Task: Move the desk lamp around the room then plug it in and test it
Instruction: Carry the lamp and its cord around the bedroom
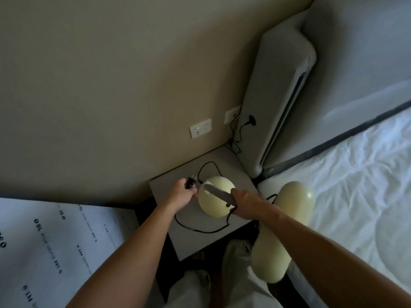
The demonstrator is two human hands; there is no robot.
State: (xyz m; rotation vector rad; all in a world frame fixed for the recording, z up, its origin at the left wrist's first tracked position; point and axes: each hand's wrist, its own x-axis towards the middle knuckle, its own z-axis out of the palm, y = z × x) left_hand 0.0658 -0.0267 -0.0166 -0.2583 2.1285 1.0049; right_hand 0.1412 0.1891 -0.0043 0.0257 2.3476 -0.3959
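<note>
A pale yellow desk lamp stands on a grey bedside table [224, 162]. Its round base [213, 204] rests on the tabletop, and its long rounded head [287, 232] reaches toward me over the table's edge. My right hand [243, 202] grips the lamp's flat grey stem [219, 193]. My left hand [182, 193] holds the black plug [191, 182], prongs pointing toward the wall. The black cord [198, 228] loops across the tabletop. A white wall socket [200, 128] with a small blue light sits above the table; the lamp is unlit.
A second white wall socket [232, 113] to the right has another black plug and cord [251, 121] beside it. A grey padded headboard [287, 85] and a bed with white sheets [347, 185] lie on the right. A printed white sheet [55, 241] covers the surface at left.
</note>
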